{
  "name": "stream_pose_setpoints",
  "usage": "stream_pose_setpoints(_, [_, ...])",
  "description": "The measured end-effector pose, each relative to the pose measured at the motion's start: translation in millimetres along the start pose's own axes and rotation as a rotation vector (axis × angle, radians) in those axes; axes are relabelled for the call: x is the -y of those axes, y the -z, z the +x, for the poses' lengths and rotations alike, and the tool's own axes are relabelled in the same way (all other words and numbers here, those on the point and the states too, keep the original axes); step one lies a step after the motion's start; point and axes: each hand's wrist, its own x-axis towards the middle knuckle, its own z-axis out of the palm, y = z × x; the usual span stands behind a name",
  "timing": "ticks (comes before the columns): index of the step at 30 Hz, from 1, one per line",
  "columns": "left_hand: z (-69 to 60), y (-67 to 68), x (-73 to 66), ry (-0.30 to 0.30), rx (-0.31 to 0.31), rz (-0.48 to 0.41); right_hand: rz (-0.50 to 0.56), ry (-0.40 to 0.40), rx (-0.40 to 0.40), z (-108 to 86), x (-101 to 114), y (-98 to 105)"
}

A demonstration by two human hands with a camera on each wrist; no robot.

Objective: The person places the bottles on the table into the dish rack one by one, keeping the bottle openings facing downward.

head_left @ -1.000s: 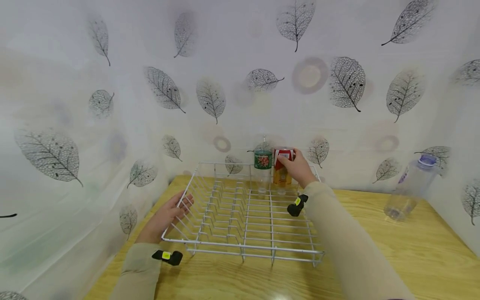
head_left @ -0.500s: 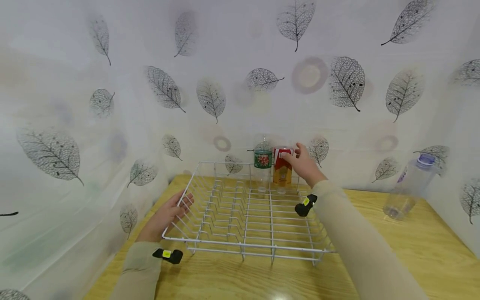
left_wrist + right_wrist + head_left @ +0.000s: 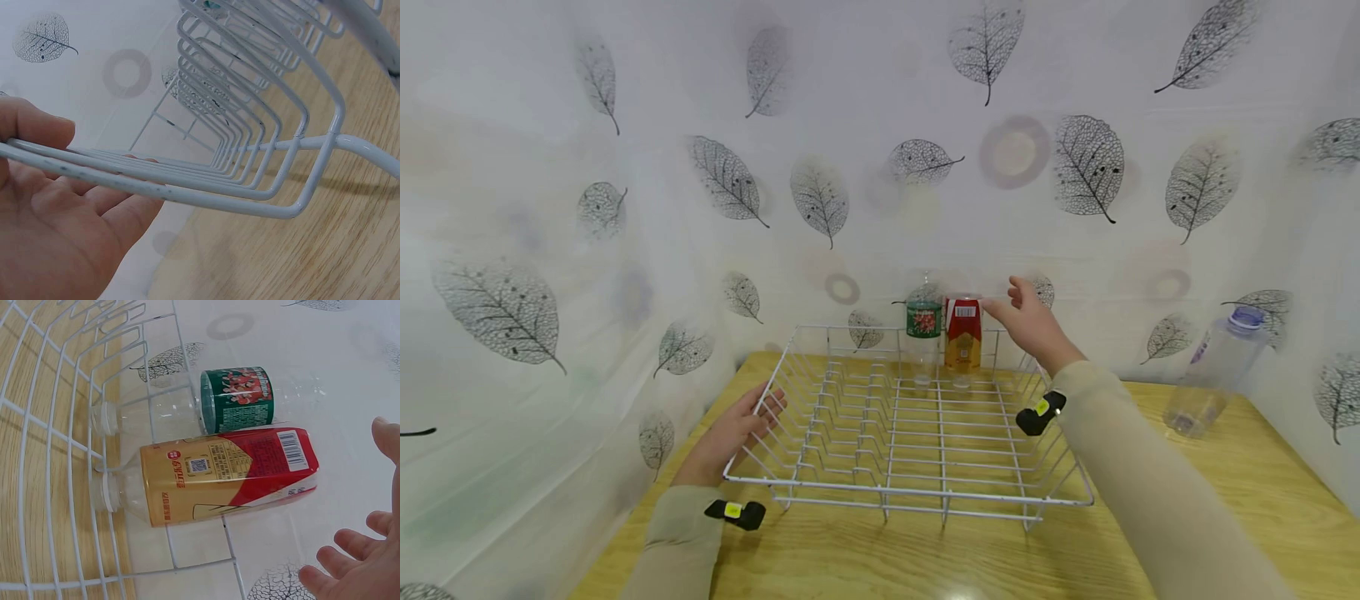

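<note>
A white wire dish rack (image 3: pixel 917 417) stands on the wooden table. At its left side my left hand (image 3: pixel 733 433) holds the rail, thumb over the wire and fingers extended along the outside, as the left wrist view shows. Two clear plastic bottles stand upside down at the rack's back, caps down: one with a green label (image 3: pixel 923 319), the other with a red and gold label (image 3: pixel 231 475). My right hand (image 3: pixel 1033 321) is just right of the red and gold bottle, fingers spread and nothing in them; a gap separates them in the right wrist view.
A larger clear bottle with a purple cap (image 3: pixel 1213 371) stands on the table (image 3: pixel 1262 492) at the right. A white curtain (image 3: pixel 880 100) printed with leaves hangs behind the table and along its left side.
My right hand has let go of the red and gold labelled bottle and moved away to the right. The bottle stays in the rack. My left hand has kept its place.
</note>
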Motion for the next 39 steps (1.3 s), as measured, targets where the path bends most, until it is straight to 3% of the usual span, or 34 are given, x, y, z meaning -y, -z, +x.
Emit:
stream_pose_setpoints(19, [1.6,0.6,1.3,-0.011,-0.009,-0.02,-0.105,0.144,-0.034,-47.8,-3.4,37.8])
stream_pose_setpoints(24, [-0.7,2.4,1.8,0.009,-0.007,-0.013,-0.138,0.174,-0.054,-61.6,-11.7,45.4])
stream_pose_setpoints(31, [-0.1,1.3,1.7,-0.011,-0.001,-0.007,-0.179,0.219,-0.086,-80.7,-28.4,56.8])
stream_pose_setpoints(39, [0.1,-0.5,1.5,-0.021,0.003,-0.021,-0.214,0.202,-0.166,-107.2,-55.2,75.0])
